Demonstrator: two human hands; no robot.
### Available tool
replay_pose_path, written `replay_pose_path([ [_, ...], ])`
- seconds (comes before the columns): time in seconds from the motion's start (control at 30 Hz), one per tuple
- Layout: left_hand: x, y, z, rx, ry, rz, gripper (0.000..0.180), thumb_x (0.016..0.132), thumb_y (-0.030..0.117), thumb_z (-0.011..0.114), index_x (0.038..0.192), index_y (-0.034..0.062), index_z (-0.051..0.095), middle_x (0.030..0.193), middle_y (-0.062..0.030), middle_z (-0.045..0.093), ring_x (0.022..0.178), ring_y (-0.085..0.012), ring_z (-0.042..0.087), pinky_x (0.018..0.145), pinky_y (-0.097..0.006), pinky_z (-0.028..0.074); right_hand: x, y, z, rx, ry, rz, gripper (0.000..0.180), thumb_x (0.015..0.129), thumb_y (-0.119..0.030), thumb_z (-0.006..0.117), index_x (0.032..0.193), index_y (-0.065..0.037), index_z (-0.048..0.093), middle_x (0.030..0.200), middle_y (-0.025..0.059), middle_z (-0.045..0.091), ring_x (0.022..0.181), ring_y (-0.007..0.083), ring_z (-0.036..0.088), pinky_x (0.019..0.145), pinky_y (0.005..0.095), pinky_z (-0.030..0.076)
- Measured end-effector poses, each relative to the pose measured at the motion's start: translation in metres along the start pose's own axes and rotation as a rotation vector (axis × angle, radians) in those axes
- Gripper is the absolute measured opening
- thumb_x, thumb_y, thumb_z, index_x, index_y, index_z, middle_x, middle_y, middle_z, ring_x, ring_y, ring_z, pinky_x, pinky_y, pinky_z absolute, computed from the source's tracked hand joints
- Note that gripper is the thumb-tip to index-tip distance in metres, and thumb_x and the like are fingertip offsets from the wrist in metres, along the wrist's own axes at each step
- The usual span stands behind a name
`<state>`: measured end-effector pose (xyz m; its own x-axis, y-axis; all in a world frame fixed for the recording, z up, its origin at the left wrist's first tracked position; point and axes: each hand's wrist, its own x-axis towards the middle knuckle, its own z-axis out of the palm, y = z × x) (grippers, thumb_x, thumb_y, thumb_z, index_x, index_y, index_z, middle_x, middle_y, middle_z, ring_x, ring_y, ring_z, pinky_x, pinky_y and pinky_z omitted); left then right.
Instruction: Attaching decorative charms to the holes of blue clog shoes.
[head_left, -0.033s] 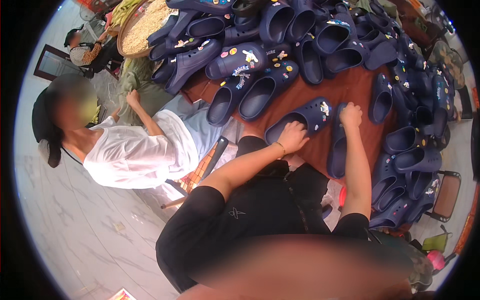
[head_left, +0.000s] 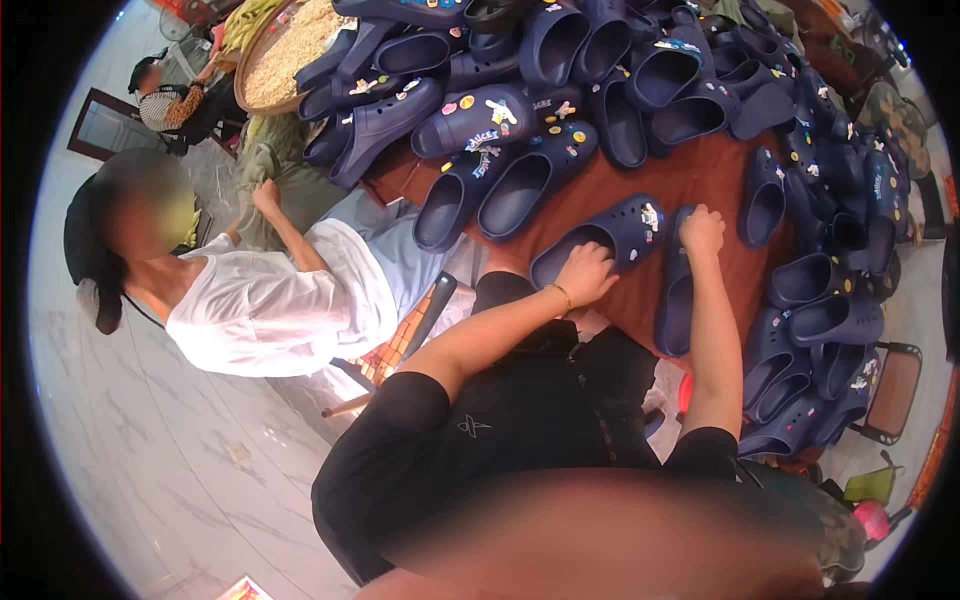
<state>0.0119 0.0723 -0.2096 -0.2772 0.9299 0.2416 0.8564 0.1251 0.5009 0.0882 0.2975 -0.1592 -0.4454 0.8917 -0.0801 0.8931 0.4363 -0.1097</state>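
I see a navy clog (head_left: 610, 235) lying upright on the brown table, its opening facing up and small coloured charms dotting its toe, which points toward two o'clock. At its three o'clock, just beside it, a second navy clog (head_left: 675, 300) lies tilted on its side.

I see matt, smooth navy foam-plastic in the clog (head_left: 600, 245) under my left hand (head_left: 585, 275). Its charms (head_left: 650, 215) look like glossy plastic. My right hand (head_left: 700, 232) rests on another matt clog (head_left: 675, 290). The table (head_left: 700, 175) is covered in dull reddish-brown cloth, and the floor (head_left: 150, 450) looks like polished marble tile.
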Motion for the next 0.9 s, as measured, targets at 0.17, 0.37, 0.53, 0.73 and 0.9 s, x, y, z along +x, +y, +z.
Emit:
replay_pose_path([
  [0.17, 0.0, 0.0, 0.0, -0.009, 0.023, 0.01, 0.028, 0.076, 0.028, 0.06, 0.085, 0.0017, 0.063, 0.095, -0.0104, 0.056, 0.094, -0.0272, 0.049, 0.078, -0.039, 0.038, -0.009, 0.003, -0.007, 0.012, 0.046, -0.091, 0.029, 0.078, -0.022, 0.057, 0.102, -0.005, 0.055, 0.107, 0.02, 0.053, 0.1, 0.0375, 0.051, 0.081, 0.0454, 0.046],
  [0.37, 0.005, 0.0, 0.0, 0.053, -0.009, -0.034, 0.033, 0.077, 0.034, 0.057, 0.081, 0.0013, 0.062, 0.092, -0.0133, 0.057, 0.093, -0.0306, 0.049, 0.075, -0.041, 0.038, 0.007, 0.007, -0.013, 0.276, 0.122, -0.152, 0.025, 0.078, -0.027, 0.057, 0.091, -0.007, 0.063, 0.094, 0.0167, 0.061, 0.091, 0.0315, 0.057, 0.077, 0.0418, 0.045],
  [0.53, 0.008, 0.001, 0.005, 0.021, 0.029, -0.041, 0.035, 0.08, 0.034, 0.055, 0.082, -0.0001, 0.058, 0.09, -0.0145, 0.057, 0.091, -0.0318, 0.05, 0.076, -0.042, 0.038, 0.028, -0.014, 0.011, 0.676, -0.238, -0.216, 0.026, 0.071, -0.027, 0.065, 0.085, -0.004, 0.065, 0.077, 0.0121, 0.065, 0.067, 0.0222, 0.062, 0.065, 0.033, 0.048],
  [0.73, 0.008, 0.003, 0.003, 0.033, 0.016, -0.018, 0.033, 0.08, 0.032, 0.055, 0.082, -0.0007, 0.059, 0.089, -0.0138, 0.056, 0.091, -0.0311, 0.05, 0.076, -0.042, 0.038, 0.016, -0.053, 0.021, 0.743, -0.468, -0.255, 0.015, 0.072, -0.013, 0.065, 0.081, -0.001, 0.064, 0.065, 0.0042, 0.06, 0.055, 0.0111, 0.054, 0.052, 0.0264, 0.044],
  [0.9, 0.007, 0.002, 0.004, 0.009, 0.018, -0.004, 0.032, 0.079, 0.031, 0.056, 0.081, -0.0006, 0.059, 0.087, -0.0133, 0.056, 0.09, -0.0307, 0.05, 0.075, -0.041, 0.038, 0.011, -0.067, 0.015, 0.415, -0.461, -0.315, 0.02, 0.069, -0.016, 0.067, 0.081, 0.0, 0.063, 0.074, 0.0113, 0.064, 0.066, 0.0218, 0.061, 0.061, 0.0325, 0.048],
])
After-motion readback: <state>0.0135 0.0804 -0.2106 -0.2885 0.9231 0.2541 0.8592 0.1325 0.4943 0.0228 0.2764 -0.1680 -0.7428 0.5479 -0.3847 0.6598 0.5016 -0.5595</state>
